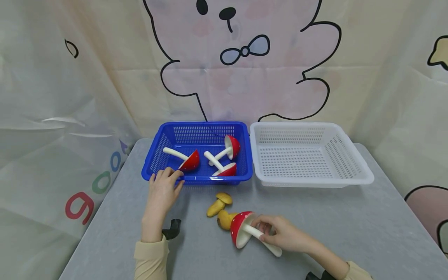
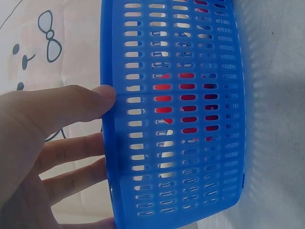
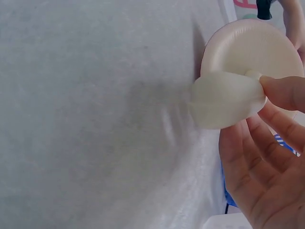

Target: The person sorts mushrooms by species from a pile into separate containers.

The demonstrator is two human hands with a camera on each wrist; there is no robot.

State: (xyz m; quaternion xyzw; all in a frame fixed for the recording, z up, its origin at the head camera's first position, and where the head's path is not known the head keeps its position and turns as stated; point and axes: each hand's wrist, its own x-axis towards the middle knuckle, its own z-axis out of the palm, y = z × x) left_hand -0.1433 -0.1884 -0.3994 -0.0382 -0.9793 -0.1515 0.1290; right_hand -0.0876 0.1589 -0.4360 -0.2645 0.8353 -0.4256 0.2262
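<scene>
My left hand (image 1: 162, 192) grips the front rim of a blue plastic basket (image 1: 206, 180); in the left wrist view its thumb (image 2: 78, 102) lies on the rim and the fingers reach behind it. Inside the basket lie three toy mushrooms with red, white-dotted caps, among them a left one (image 1: 190, 161). My right hand (image 1: 285, 233) pinches the white stem of another red-capped toy mushroom (image 1: 239, 229), its cap tilted to the left. In the right wrist view, the stem's thick end (image 3: 226, 102) faces the camera, thumb on one side and fingers on the other.
Two yellow toy mushrooms, an upper one (image 1: 219, 204) and a lower one (image 1: 225, 219), lie on the grey table (image 1: 196, 252); the red cap partly covers the lower one. A white plastic basket (image 1: 316, 181) stands right of the blue one. A printed curtain (image 1: 280, 89) hangs behind.
</scene>
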